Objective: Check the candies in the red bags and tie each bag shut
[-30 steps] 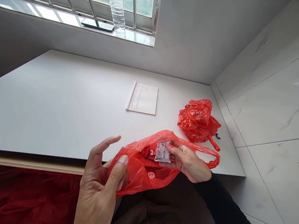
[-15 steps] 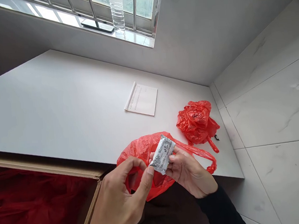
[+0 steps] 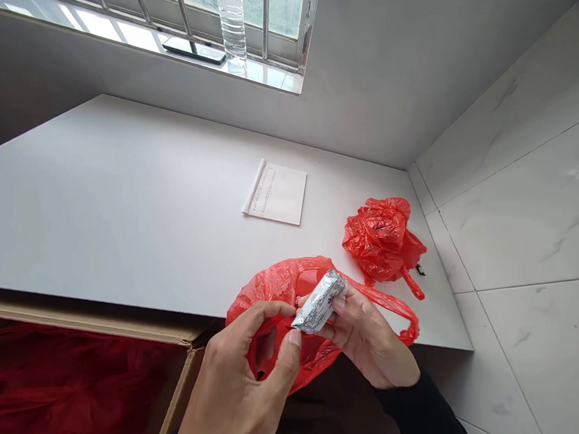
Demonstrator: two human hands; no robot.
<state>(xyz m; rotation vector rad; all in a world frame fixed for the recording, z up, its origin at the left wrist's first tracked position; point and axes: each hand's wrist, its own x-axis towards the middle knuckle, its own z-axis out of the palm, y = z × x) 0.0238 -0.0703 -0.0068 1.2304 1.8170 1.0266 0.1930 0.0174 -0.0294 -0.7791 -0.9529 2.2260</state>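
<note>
A small silver foil packet point(image 3: 318, 303) with dark print is tilted above an open red plastic bag point(image 3: 274, 282). My right hand point(image 3: 371, 334) is closed on the packet's right side, thumb on top and fingers underneath. At the packet's lower left end, the thumb and forefinger of my left hand point(image 3: 246, 374) meet its edges, one on either side. The packet looks curled and plump, with no tear that I can make out. Behind both hands, the red bag lies over the table's front edge, its handle loop stretching to the right.
A crumpled red bag point(image 3: 384, 236) lies on the white table point(image 3: 142, 202), near a white printed booklet point(image 3: 280, 194). An open cardboard box point(image 3: 182, 379) with red material inside stands at the lower left. A phone point(image 3: 195, 49) and a clear bottle point(image 3: 233, 27) rest on the windowsill.
The packet has turned and curled, showing a narrower face. My left thumb and forefinger have spread slightly from their pinch at its end. My right hand keeps its hold.
</note>
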